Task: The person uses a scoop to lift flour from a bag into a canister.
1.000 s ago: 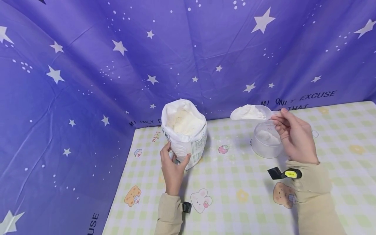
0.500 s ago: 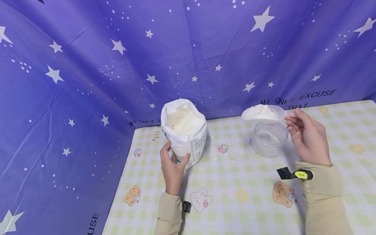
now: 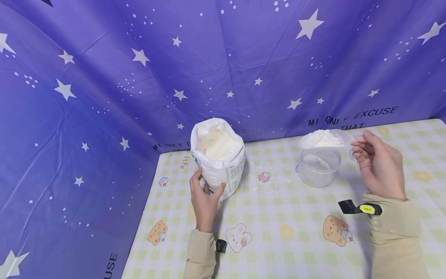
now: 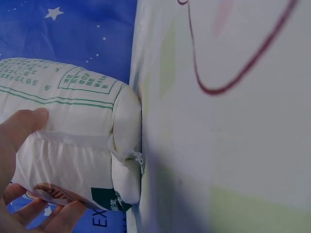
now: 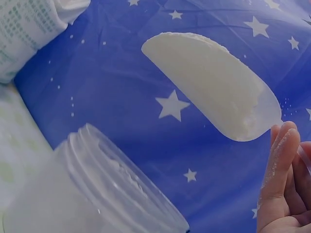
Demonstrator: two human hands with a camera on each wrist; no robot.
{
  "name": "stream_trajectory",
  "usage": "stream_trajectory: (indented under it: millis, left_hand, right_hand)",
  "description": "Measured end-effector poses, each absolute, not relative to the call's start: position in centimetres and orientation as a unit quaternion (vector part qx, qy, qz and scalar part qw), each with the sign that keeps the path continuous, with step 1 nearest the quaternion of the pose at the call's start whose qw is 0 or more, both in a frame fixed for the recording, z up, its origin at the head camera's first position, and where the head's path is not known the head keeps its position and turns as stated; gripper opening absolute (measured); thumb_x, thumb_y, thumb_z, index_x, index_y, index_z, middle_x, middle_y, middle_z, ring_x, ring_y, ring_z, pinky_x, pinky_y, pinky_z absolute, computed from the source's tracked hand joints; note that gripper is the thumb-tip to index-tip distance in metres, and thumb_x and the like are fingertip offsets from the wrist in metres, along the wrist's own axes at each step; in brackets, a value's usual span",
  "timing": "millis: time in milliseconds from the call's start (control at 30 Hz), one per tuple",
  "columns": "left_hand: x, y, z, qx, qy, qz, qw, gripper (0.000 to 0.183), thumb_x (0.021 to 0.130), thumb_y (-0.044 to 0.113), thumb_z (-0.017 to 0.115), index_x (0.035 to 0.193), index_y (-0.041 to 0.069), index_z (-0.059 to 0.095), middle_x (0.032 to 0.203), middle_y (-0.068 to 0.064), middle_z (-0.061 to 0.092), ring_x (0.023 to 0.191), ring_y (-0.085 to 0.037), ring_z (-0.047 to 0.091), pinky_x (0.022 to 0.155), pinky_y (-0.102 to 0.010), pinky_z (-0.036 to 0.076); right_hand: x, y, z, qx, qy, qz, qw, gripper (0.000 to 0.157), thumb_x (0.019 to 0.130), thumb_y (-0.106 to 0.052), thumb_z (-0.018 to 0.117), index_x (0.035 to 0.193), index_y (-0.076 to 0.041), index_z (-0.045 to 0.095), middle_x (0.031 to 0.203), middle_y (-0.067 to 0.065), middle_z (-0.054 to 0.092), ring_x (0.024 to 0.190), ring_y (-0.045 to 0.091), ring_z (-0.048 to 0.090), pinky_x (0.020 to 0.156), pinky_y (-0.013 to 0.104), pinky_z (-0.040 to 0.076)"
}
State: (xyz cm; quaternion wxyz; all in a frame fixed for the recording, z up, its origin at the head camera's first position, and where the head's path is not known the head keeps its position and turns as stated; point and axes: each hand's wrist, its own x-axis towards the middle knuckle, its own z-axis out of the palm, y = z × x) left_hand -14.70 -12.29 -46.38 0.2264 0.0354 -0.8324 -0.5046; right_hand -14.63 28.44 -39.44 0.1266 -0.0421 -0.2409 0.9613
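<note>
An open white bag of flour (image 3: 219, 170) stands upright on the table. My left hand (image 3: 205, 203) grips its lower side, thumb on one side and fingers on the other; the left wrist view shows the thumb (image 4: 29, 121) pressing the printed wrapper. My right hand (image 3: 381, 168) pinches the handle of a clear plastic scoop (image 5: 209, 87), heaped with flour (image 3: 322, 138). The scoop is held roughly level over a clear round plastic jar (image 3: 318, 176), which has some flour inside. From the right wrist view, the scoop is above and apart from the jar's threaded rim (image 5: 116, 170).
A green-and-white checked tablecloth (image 3: 265, 255) with cartoon prints covers the table. Light powder traces lie between bag and jar. A purple-blue star curtain (image 3: 209, 58) hangs behind and to the left, close to the bag.
My right hand has moved right, bringing the loaded scoop from left of the jar to above it, slightly lower now. The left hand and the bag have stayed in place.
</note>
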Motion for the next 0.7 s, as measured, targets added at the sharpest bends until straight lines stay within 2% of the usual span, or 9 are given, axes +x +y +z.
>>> stream_trajectory:
  millis: [367, 700]
  left_hand:
    - [-14.7, -12.3, -46.3, 0.035, -0.832, -0.504, 0.23, 0.081, 0.075, 0.018, 0.088, 0.141, 0.011, 0.042, 0.14, -0.005, 0.044, 0.133, -0.02, 0.046, 0.107, -0.029, 0.051]
    - [-14.6, -12.2, -46.3, 0.031, -0.828, -0.51, 0.229, 0.081, 0.075, 0.017, 0.087, 0.141, 0.011, 0.042, 0.139, -0.004, 0.045, 0.133, -0.021, 0.046, 0.107, -0.033, 0.051]
  right_hand:
    - [-14.2, 29.6, -39.9, -0.058, -0.29, 0.941, 0.163, 0.017, 0.096, 0.003, 0.059, 0.102, 0.014, 0.07, 0.08, 0.021, 0.072, 0.066, 0.024, 0.069, 0.055, 0.027, 0.062]
    - [-14.2, 30.0, -40.2, -0.069, -0.333, 0.918, 0.206, 0.014, 0.093, 0.004, 0.063, 0.099, 0.014, 0.071, 0.075, 0.02, 0.072, 0.06, 0.023, 0.07, 0.051, 0.026, 0.061]
